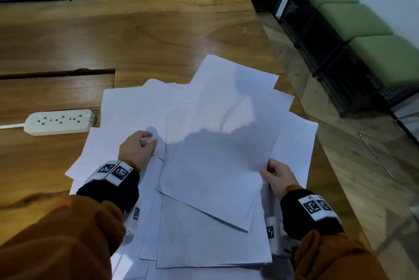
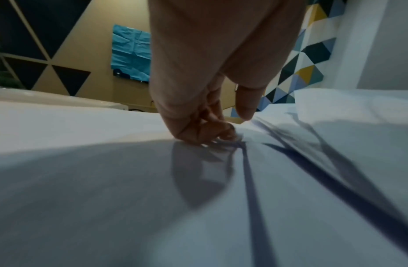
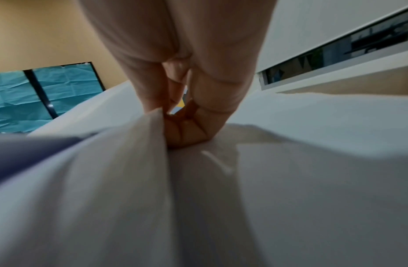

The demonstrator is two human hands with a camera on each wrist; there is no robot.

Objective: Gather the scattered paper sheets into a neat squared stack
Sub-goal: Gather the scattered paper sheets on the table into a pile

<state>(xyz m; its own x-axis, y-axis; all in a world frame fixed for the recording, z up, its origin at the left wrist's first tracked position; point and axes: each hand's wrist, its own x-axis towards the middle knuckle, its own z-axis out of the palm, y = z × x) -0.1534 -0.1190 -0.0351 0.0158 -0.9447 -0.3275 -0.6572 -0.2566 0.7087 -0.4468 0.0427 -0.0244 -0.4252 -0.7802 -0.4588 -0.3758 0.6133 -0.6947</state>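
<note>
Several white paper sheets [image 1: 204, 239] lie fanned out and overlapping on the wooden table [image 1: 136, 30], some skewed. My right hand [image 1: 269, 171] pinches the right edge of a top sheet [image 1: 226, 143], which curves up off the pile. In the right wrist view the thumb and curled fingers of my right hand [image 3: 166, 117] grip a fold of this sheet [image 3: 107, 180]. At the left side of the pile my left hand [image 1: 147, 141] has its fingers curled. In the left wrist view my left hand [image 2: 233, 124] has fingertips [image 2: 221, 134] on the sheet edges [image 2: 251, 162] and its thumb touching paper.
A white power strip [image 1: 60, 122] lies left of the papers, with a long cable slot [image 1: 56, 73] in the table behind it. The table's right edge runs close past the sheets. Green-cushioned stools [image 1: 351, 23] stand on the floor to the right.
</note>
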